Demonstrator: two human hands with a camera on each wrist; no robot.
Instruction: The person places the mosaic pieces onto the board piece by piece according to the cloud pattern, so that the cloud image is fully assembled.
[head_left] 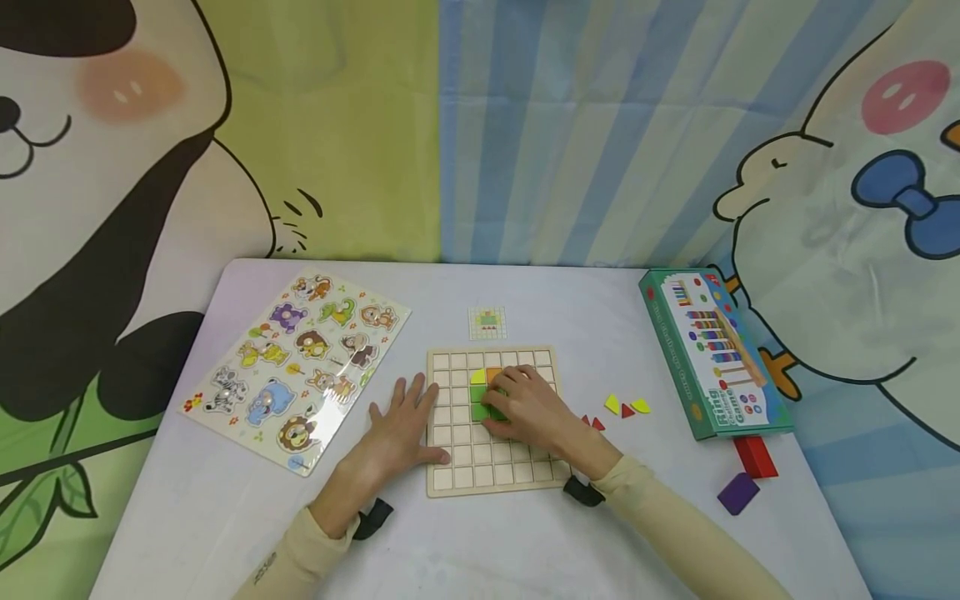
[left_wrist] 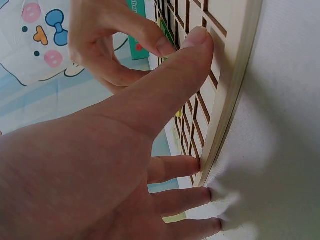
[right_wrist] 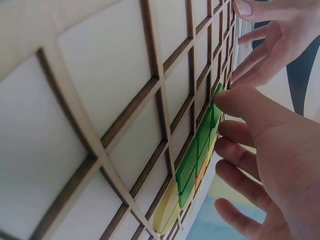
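Note:
A wooden grid board (head_left: pixel 498 487) lies on the table with flat coloured pieces in some squares. Green tiles (head_left: pixel 478 412) sit near its middle, beside a yellow rounded piece (head_left: pixel 478 377) and an orange tile (head_left: pixel 492 374). My right hand (head_left: pixel 534 412) reaches over them, thumb and index finger pinching a green tile (right_wrist: pixel 217 107) at the board's surface; the hand partly hides the pieces. My left hand (head_left: pixel 396 433) lies at the board's left edge, fingers spread, thumb on the frame. Beyond the board is a small pattern card (head_left: pixel 487 323).
Red triangles (head_left: pixel 627 411) and yellow pieces (head_left: pixel 641 406) lie right of the board. Farther right are a green box (head_left: pixel 720 358), a red block (head_left: pixel 756 457) and a purple block (head_left: pixel 738 493). An animal puzzle board (head_left: pixel 300 367) covers the left side.

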